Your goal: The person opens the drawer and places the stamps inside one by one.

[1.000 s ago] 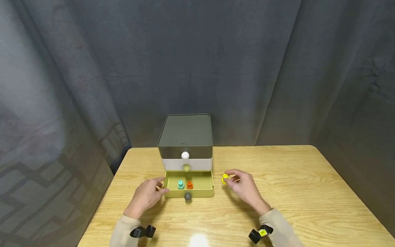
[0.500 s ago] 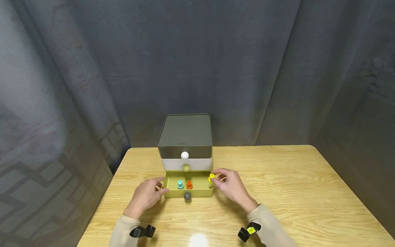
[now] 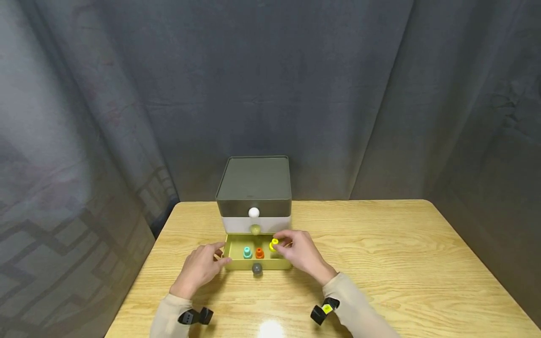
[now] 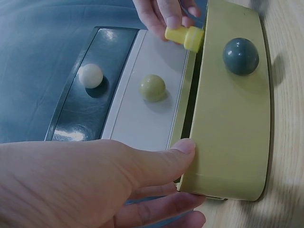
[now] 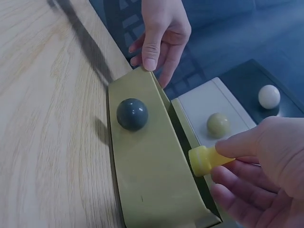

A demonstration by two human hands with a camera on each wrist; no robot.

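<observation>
The bottom drawer [image 3: 274,265] of a small cabinet stands pulled out, olive green with a dark grey knob [image 5: 132,114]. My left hand [image 3: 199,270] holds its left front corner, thumb [image 4: 183,146] on the top edge and fingers along the outer side. Between thumb and fingers, my right hand [image 3: 302,253] pinches a small yellow peg-like piece [image 5: 203,160] with a narrow neck and wider base. That piece is over the drawer's right part, tilted in both wrist views. Inside the drawer, a turquoise piece [image 3: 247,253] and an orange piece [image 3: 259,253] of similar shape stand upright side by side.
Above the drawer are a white drawer [image 3: 236,225] with a green knob [image 4: 152,88] and a dark grey one with a white knob [image 3: 253,213]. The cabinet's grey top [image 3: 258,178] has a raised rim. A wooden table [image 3: 380,253] bears it; grey curtains [image 3: 270,94] hang behind.
My right hand has moved left with the yellow piece, from the table beside the drawer to over its right part. The left hand stays at the drawer's corner.
</observation>
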